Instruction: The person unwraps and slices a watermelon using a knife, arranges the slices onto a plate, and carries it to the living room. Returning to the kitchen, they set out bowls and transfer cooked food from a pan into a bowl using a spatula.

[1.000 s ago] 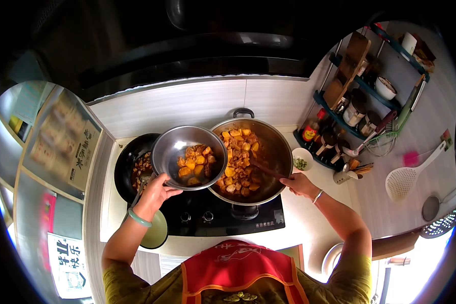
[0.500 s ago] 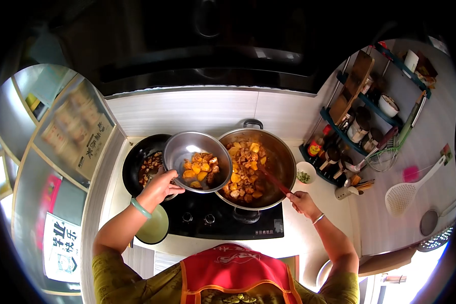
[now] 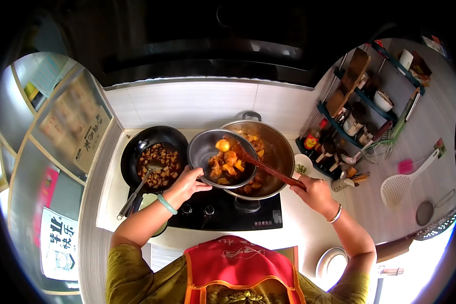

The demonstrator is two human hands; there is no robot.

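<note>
My left hand grips the near-left rim of a steel mixing bowl, held over the left part of a wide two-handled pot. Inside the bowl lie orange-brown chunks of stewed food. My right hand is closed around the handle of a reddish-brown wooden spatula. Its head reaches into the bowl among the chunks and is partly hidden by them. More of the same food shows in the pot behind and below the bowl, which covers much of it.
At left, a black wok holds diced food in sauce, with a metal-handled utensil resting in it. A green bowl is partly behind my left forearm. Right of the pot are a small bowl of chopped greens and a condiment rack.
The bowl has moved right, uncovering the wok and covering part of the pot. The spatula's head has gone from the pot into the bowl, where more food shows.
</note>
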